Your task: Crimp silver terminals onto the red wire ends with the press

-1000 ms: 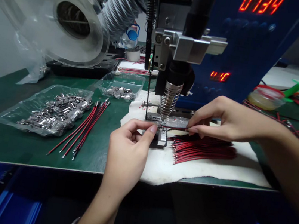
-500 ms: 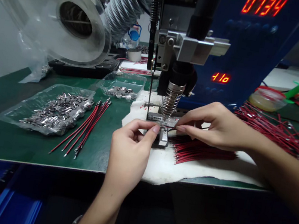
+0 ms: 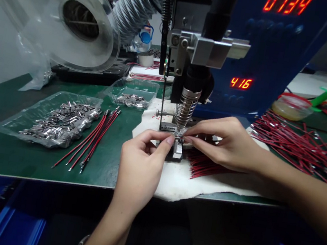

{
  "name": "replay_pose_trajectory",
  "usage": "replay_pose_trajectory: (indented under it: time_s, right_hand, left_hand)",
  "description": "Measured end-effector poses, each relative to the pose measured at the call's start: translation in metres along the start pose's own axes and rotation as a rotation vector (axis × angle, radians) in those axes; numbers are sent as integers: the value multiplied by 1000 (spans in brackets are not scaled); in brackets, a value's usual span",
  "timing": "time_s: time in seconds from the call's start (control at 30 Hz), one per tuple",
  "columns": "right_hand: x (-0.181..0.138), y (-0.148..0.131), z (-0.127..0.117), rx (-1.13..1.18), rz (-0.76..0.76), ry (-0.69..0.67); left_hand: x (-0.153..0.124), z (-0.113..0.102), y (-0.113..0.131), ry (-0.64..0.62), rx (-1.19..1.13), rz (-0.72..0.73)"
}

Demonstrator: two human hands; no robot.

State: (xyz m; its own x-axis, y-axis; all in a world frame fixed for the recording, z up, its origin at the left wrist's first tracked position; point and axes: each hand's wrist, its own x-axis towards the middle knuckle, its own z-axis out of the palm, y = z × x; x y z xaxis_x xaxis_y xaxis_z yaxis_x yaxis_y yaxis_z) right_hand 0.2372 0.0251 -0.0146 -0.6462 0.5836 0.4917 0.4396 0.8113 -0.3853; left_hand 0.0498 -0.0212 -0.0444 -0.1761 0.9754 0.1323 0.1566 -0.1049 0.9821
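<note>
My left hand [image 3: 141, 166] is closed in a pinch of thumb and forefinger at the left side of a small metal fixture [image 3: 178, 151]. Whatever lies between those fingertips is too small to make out. From the right, my right hand [image 3: 227, 143] pinches a thin red wire at the same fixture; its end is mostly hidden by the fingers. Directly above both fingertips is the spring-wrapped head [image 3: 187, 103] of a blue machine [image 3: 267, 52]. A bundle of red wires [image 3: 206, 168] lies on white cloth [image 3: 184, 188], partly under my right hand.
To the left, a clear tray [image 3: 11, 123] holds many small metal parts, with several finished-looking red and black wires [image 3: 94, 138] beside it. A smaller tray [image 3: 116, 86] sits behind. Loose red wires [image 3: 302, 148] cover the right side. A large clear reel [image 3: 51, 17] overhangs the left.
My right hand has moved slightly left, bringing its fingertips closer to the fixture. My left hand stays nearly in place. The machine's lower display changed to 416.
</note>
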Motion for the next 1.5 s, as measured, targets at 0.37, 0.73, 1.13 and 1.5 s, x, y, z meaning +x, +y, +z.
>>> replay_pose_trajectory:
  time_s: [0.37, 0.73, 1.13, 1.5]
  right_hand:
    - [-1, 1, 1, -6, -30, 13]
    - [-2, 4, 3, -70, -110, 32]
    - [-2, 3, 2, -167, -125, 34]
    - [-3, 1, 5, -122, -98, 44]
  left_hand:
    - [-1, 0, -1, -9, 0, 0]
    - [-1, -1, -1, -5, 15, -6]
    - [-3, -1, 0, -6, 12, 30]
    - [-1, -1, -3, -27, -5, 21]
